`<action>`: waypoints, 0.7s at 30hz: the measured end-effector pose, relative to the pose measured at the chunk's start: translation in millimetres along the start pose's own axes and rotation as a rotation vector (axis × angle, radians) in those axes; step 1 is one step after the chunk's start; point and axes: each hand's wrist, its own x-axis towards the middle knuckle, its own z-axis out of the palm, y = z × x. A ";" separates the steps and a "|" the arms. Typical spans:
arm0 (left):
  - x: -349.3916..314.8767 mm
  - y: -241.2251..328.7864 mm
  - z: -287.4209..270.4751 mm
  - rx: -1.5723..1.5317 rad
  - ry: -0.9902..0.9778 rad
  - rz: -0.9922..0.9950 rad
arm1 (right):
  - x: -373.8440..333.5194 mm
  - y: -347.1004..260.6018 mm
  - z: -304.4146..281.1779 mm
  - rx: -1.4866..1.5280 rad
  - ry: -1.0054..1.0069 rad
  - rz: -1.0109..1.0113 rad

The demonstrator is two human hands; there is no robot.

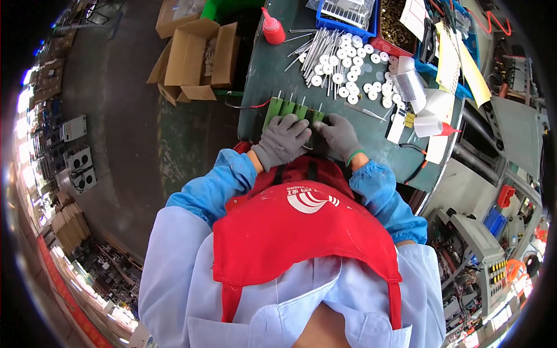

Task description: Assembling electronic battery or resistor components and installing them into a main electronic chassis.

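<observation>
Half curled, our left hand [282, 140] lies on the green blocks [287, 108] and our right hand [339, 138] touches the end one (we can't tell if either holds tight), by the near edge of the table [371, 130], close to white wheels [352, 76].

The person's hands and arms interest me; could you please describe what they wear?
The left hand and right hand wear grey gloves, the right one showing a green cuff edge. Bright blue, wrinkled sleeve covers come above, then pale blue shirt sleeves.

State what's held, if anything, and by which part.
Cannot be told: left hand and right hand hide any grip on the green blocks at their near ends.
</observation>
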 end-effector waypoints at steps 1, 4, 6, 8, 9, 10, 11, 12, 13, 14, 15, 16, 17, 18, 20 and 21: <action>-0.8 -3.8 3.2 -0.001 -0.003 0.001 | -1.4 -6.0 -2.0 -0.047 -0.005 -0.007; 0.3 -10.4 8.8 -0.076 -0.004 0.033 | -0.8 -9.2 -2.7 -0.076 -0.024 0.010; 2.9 -8.6 5.0 -0.072 -0.066 0.027 | -0.2 -9.3 -3.9 -0.059 -0.034 0.035; 6.3 -9.1 0.4 -0.087 -0.068 0.043 | 0.9 -11.0 -6.9 -0.069 -0.075 0.049; 7.4 -9.9 -0.8 -0.099 -0.070 0.053 | 3.6 -8.1 -6.2 -0.069 -0.069 0.054; 7.1 -9.6 0.5 -0.105 -0.068 0.058 | 5.1 -3.9 -4.1 -0.050 -0.084 0.048; 6.1 -9.4 2.7 -0.081 -0.050 0.067 | 6.2 -0.6 -3.4 -0.032 -0.099 0.041; 6.2 -9.7 4.4 -0.057 -0.032 0.076 | 7.8 1.5 -4.0 -0.033 -0.093 0.047; 5.9 -10.2 4.4 -0.060 -0.030 0.076 | 8.0 -2.0 -4.8 -0.059 -0.091 0.044; 5.7 -10.5 4.4 -0.068 -0.038 0.072 | 7.3 -5.0 -6.7 -0.085 -0.088 0.040; 5.2 -10.5 4.2 -0.075 -0.046 0.067 | 5.0 -6.0 -11.0 -0.087 -0.087 0.041; 3.8 -11.6 6.1 -0.071 -0.041 0.066 | 4.4 -7.5 -18.3 -0.063 -0.116 0.013; 0.9 -11.6 9.0 -0.072 -0.026 0.059 | 4.0 -10.0 -26.1 -0.038 -0.146 -0.017; -1.0 -12.3 11.3 -0.071 -0.012 0.050 | 4.8 -14.9 -35.3 -0.041 -0.145 -0.023; 2.4 -10.2 2.9 -0.086 -0.036 0.025 | 8.9 -21.2 -52.8 0.082 0.224 0.050; 4.2 -8.0 -3.2 -0.108 -0.064 0.004 | 20.9 -17.7 -58.6 -0.055 0.406 -0.071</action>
